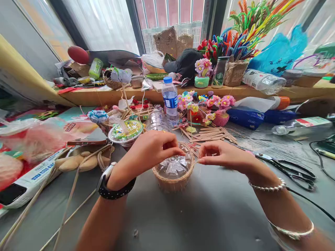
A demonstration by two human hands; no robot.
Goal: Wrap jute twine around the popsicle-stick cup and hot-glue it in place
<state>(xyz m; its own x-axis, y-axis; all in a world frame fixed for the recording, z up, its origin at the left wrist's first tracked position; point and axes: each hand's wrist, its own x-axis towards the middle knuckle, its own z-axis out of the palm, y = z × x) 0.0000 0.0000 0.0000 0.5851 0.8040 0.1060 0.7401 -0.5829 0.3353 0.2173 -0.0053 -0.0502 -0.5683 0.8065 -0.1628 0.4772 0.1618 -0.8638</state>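
Observation:
In the middle of the table stands a cut clear plastic bottle base [175,166], its ribbed bottom facing up and its side wrapped in brown twine [172,183]. Over its upper left edge reaches my left hand [157,148], thumb and fingers curled together in a pinch; whatever is between the tips is hidden. Just off the right rim, my right hand [222,155] pinches a thin strand of twine [198,161] between thumb and finger. A few loose fibres hang below those fingertips.
Behind stand a water bottle [170,101], a lidded cup [125,132] and pink craft flowers [192,103]. Flat wooden sticks [213,134] lie beyond my right hand. Scissors [290,169] rest at right. Long cords [72,191] and a phone [87,142] are at left.

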